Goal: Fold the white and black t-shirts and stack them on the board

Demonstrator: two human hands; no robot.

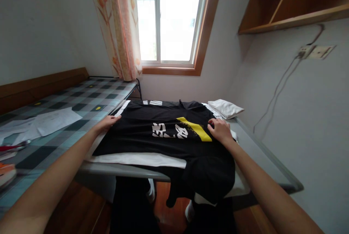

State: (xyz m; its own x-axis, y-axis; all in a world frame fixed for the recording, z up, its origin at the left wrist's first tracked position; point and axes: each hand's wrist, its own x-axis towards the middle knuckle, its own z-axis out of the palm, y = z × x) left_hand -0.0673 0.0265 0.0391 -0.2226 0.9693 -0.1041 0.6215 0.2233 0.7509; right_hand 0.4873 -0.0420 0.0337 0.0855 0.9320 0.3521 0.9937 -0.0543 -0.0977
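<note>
A black shirt (139, 139) with white edging, white characters and a yellow stripe lies spread over a grey table. Its near sleeve, at the right, droops over the table's front edge. At the shirt's left end, my left hand (110, 120) has its fingers together, pinching the white-trimmed border. On the opposite end, beyond the yellow stripe, my right hand (221, 130) is closed with bent fingers on the black cloth. The fabric under both palms is hidden.
A folded white cloth (225, 109) lies at the table's back right. To the left is a bed with a checked cover (68, 97), bearing white papers (50, 122). A window, curtain (120, 27), wall shelf (294, 3) and plugged-in cable (278, 85) surround the table (268, 161).
</note>
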